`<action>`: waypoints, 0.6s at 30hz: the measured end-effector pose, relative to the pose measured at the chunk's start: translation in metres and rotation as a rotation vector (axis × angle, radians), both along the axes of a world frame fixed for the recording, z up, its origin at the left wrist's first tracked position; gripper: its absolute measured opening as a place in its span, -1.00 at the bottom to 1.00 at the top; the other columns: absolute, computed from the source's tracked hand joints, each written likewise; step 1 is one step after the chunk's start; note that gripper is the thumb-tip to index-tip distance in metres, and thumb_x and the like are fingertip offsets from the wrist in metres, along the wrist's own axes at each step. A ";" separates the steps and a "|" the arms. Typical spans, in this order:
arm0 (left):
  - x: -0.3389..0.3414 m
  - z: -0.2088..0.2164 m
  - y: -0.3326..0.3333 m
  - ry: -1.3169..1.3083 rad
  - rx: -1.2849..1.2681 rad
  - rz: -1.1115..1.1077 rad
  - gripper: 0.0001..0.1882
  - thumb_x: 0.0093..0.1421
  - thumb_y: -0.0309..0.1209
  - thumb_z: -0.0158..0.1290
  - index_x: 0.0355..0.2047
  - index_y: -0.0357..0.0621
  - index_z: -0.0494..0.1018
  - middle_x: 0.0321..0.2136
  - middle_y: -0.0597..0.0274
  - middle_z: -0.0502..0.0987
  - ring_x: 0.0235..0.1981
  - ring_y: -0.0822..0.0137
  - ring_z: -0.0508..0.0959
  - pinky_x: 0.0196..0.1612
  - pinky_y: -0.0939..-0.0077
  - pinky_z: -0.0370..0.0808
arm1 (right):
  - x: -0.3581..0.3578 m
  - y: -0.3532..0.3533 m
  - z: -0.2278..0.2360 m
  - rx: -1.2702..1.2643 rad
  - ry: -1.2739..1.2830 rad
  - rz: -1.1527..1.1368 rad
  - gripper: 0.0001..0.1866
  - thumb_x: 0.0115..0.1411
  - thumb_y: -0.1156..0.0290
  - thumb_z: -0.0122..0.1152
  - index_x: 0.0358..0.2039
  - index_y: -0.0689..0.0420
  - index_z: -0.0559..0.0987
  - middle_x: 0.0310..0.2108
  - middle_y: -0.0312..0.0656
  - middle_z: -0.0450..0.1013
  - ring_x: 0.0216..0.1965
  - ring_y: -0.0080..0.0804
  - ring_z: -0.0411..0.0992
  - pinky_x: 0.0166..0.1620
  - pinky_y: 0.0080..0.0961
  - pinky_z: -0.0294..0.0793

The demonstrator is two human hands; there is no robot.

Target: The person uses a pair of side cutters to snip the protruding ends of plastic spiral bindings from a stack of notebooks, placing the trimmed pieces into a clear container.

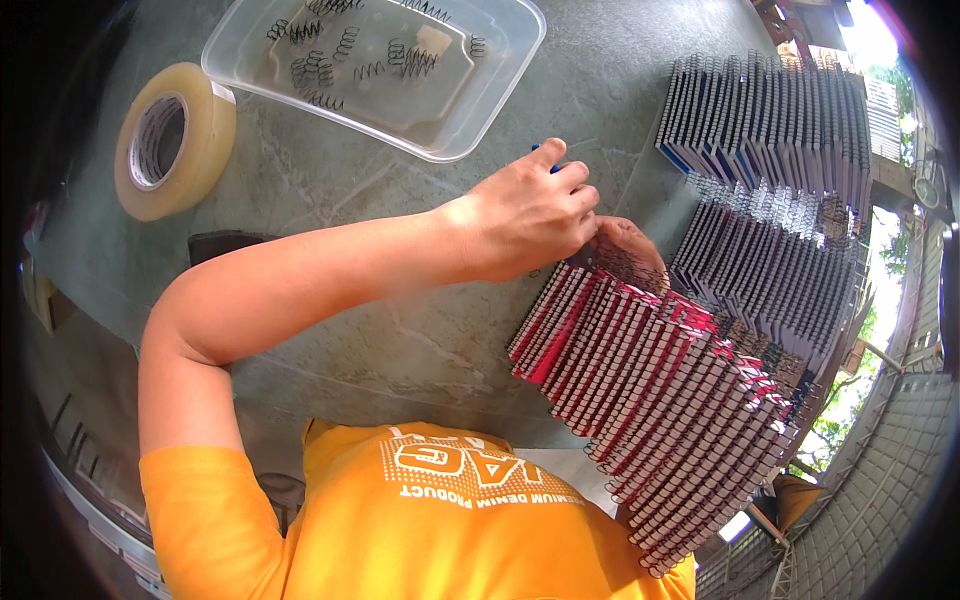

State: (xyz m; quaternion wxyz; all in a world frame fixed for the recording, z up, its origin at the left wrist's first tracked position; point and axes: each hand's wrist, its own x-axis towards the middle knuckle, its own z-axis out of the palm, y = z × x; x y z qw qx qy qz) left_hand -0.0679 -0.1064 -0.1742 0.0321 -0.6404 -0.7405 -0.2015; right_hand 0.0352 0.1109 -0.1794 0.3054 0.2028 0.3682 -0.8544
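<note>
My left hand (530,215) is closed round blue-handled pliers (557,165); mostly the blue handle shows above the fingers. Their dark metal head seems to poke out below the hand, at the end of a row of red spiral notebooks (640,370). Right beside it, my right hand (632,245) has its fingers bent at the coils at the far end of that row. What those fingers pinch is partly hidden, and the notebooks cover the right forearm. The notebooks stand packed together, their black wire spines facing up.
A clear plastic tub (440,135) at the back holds several short black coil pieces (412,60). A roll of clear tape (215,140) stands at the left on the grey-green table (330,170). More rows of spiral notebooks, dark and blue (760,120), line the right side.
</note>
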 end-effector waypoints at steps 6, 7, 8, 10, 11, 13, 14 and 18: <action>-0.002 -0.003 -0.008 0.054 0.039 0.006 -0.70 -0.03 -0.40 0.08 -0.22 -0.10 0.48 -0.32 0.31 0.46 -0.14 0.30 0.42 0.12 0.11 0.19 | 0.005 -0.004 -0.005 0.029 -0.001 -0.063 -0.57 0.24 0.25 -0.04 -0.12 0.43 0.43 -0.16 0.05 0.45 -0.14 -0.27 0.46 -0.02 -0.32 0.44; -0.001 -0.003 -0.007 0.054 0.029 0.003 -0.69 -0.03 -0.40 0.09 -0.22 -0.10 0.48 -0.31 0.31 0.46 -0.13 0.30 0.42 0.12 0.10 0.18 | 0.005 -0.008 -0.004 0.043 0.003 -0.090 -0.56 0.25 0.23 -0.09 -0.15 0.44 0.44 -0.18 0.05 0.46 -0.14 -0.27 0.46 -0.02 -0.31 0.43; 0.000 -0.003 -0.007 0.053 0.020 0.000 -0.69 -0.03 -0.40 0.09 -0.21 -0.11 0.48 -0.31 0.30 0.46 -0.13 0.30 0.42 0.13 0.09 0.17 | 0.005 -0.007 -0.004 0.057 -0.026 -0.097 -0.58 0.25 0.25 -0.07 -0.14 0.42 0.45 -0.17 0.04 0.45 -0.13 -0.28 0.44 -0.01 -0.31 0.43; 0.001 -0.002 -0.008 0.040 -0.014 0.000 -0.68 -0.03 -0.40 0.10 -0.21 -0.11 0.47 -0.31 0.30 0.45 -0.13 0.30 0.42 0.14 0.07 0.16 | 0.007 -0.004 -0.006 0.085 -0.086 -0.115 -0.62 0.25 0.29 -0.04 -0.13 0.38 0.46 -0.14 0.02 0.44 -0.10 -0.28 0.42 0.00 -0.33 0.43; 0.001 -0.001 -0.009 0.027 -0.037 0.003 -0.68 -0.04 -0.40 0.10 -0.21 -0.11 0.47 -0.31 0.30 0.45 -0.13 0.30 0.42 0.14 0.07 0.15 | 0.007 -0.005 -0.005 0.092 -0.079 -0.114 -0.62 0.24 0.28 -0.04 -0.13 0.38 0.47 -0.14 0.01 0.44 -0.10 -0.29 0.42 -0.01 -0.34 0.44; 0.001 0.000 -0.011 0.028 -0.047 0.011 -0.68 -0.04 -0.40 0.10 -0.21 -0.11 0.47 -0.31 0.29 0.45 -0.13 0.30 0.42 0.14 0.06 0.15 | 0.007 -0.009 -0.004 0.105 -0.063 -0.112 -0.61 0.24 0.26 -0.05 -0.14 0.37 0.47 -0.15 0.01 0.44 -0.11 -0.31 0.42 -0.03 -0.36 0.45; 0.000 0.000 -0.011 0.041 -0.034 0.015 -0.68 -0.04 -0.40 0.10 -0.21 -0.11 0.47 -0.30 0.29 0.45 -0.12 0.29 0.42 0.14 0.05 0.16 | 0.007 -0.009 -0.004 0.101 -0.066 -0.125 -0.60 0.24 0.25 -0.05 -0.14 0.37 0.47 -0.15 0.01 0.44 -0.10 -0.32 0.41 -0.04 -0.37 0.45; 0.000 -0.002 -0.009 0.081 0.060 0.021 -0.74 -0.04 -0.41 0.08 -0.27 -0.12 0.48 -0.36 0.29 0.45 -0.17 0.29 0.43 0.06 0.14 0.26 | 0.006 -0.009 -0.005 0.046 -0.077 -0.118 -0.56 0.23 0.20 -0.06 -0.13 0.38 0.46 -0.13 0.03 0.43 -0.10 -0.33 0.41 -0.05 -0.40 0.45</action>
